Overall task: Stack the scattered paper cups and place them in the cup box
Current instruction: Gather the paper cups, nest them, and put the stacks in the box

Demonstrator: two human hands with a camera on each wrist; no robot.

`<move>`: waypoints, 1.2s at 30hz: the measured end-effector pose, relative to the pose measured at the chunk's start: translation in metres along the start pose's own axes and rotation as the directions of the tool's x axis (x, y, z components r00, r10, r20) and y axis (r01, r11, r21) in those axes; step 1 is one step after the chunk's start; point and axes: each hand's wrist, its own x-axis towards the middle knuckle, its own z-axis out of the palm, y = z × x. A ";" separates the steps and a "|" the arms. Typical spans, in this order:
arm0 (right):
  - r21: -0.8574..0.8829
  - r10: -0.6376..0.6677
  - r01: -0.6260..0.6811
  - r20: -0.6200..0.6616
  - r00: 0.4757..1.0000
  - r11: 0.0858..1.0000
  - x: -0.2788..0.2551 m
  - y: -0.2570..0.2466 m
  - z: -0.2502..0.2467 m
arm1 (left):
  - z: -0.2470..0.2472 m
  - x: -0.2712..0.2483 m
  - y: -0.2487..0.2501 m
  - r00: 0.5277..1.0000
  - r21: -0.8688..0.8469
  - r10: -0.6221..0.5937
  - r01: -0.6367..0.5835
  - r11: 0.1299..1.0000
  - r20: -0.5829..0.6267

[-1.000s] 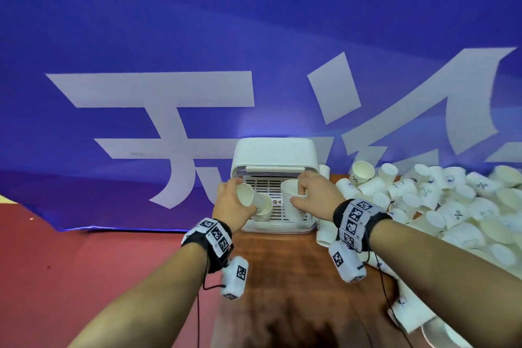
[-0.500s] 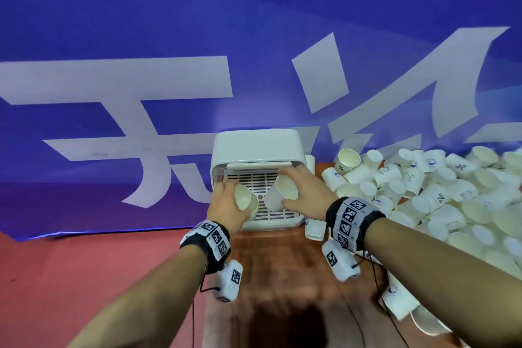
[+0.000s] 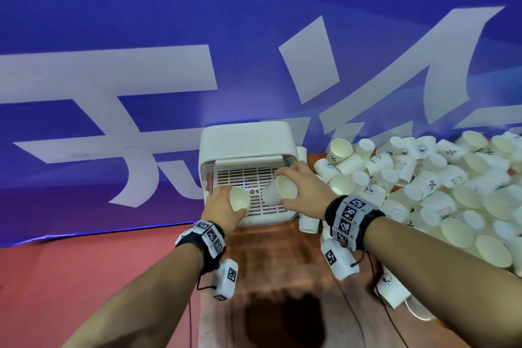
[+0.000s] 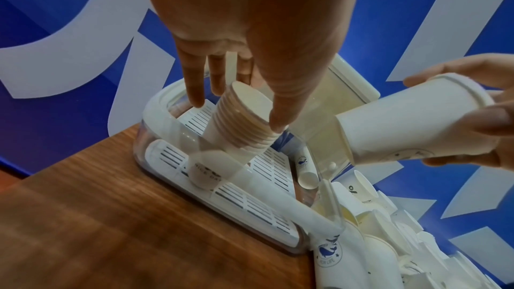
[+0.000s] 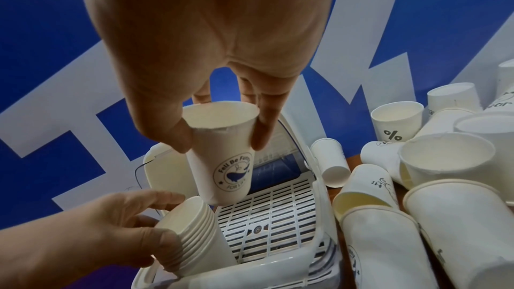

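The white cup box [image 3: 245, 138] stands open at the table's far end, showing its slatted tray [image 5: 278, 223]. My left hand [image 3: 223, 206] grips a stack of nested paper cups [image 4: 242, 122] near the rims. The stack leans with its base down inside the box. My right hand [image 3: 302, 192] holds a single paper cup [image 5: 222, 157] with a blue whale logo by the rim. This cup [image 3: 279, 189] hangs tilted above the tray, its base pointing toward the stack's open mouth [image 3: 239, 198], a short gap apart.
A big heap of loose paper cups [image 3: 423, 186] covers the table to the right of the box. One cup [image 3: 309, 223] lies at the box's right front corner. The wooden table [image 3: 268, 277] runs toward me. A blue banner [image 3: 169, 37] hangs behind.
My right hand has tipped its cup from nearly upright to slanted and brought it nearer the stack. Both hands have sunk a little toward the tray.
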 end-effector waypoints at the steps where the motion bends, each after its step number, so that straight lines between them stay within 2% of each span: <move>1: 0.010 0.004 -0.004 -0.006 1.000 1.000 0.000 0.001 0.000 | 0.001 0.001 -0.001 1.000 -0.002 -0.006 0.006 1.000 0.005; 12: 0.026 -0.001 0.002 -0.031 1.000 1.000 0.002 -0.001 0.003 | 0.005 0.008 -0.007 0.999 0.015 -0.012 0.011 1.000 0.035; 19: 0.004 -0.080 0.081 -0.027 0.996 0.997 0.016 -0.021 0.009 | 0.001 0.009 -0.008 0.997 -0.045 -0.002 0.005 0.999 0.079; 28: -0.102 -0.167 0.174 0.073 0.983 0.979 0.047 -0.051 0.046 | -0.023 -0.002 -0.037 0.999 -0.190 0.013 -0.019 0.982 -0.035; 32: -0.220 -0.147 0.173 0.128 0.981 0.960 0.057 -0.054 0.062 | -0.031 -0.006 -0.056 0.998 -0.208 -0.023 0.010 0.978 -0.060; 36: -0.246 -0.121 0.154 0.145 0.982 0.957 0.065 -0.053 0.076 | -0.032 -0.009 -0.069 0.997 -0.229 -0.049 0.032 0.973 -0.066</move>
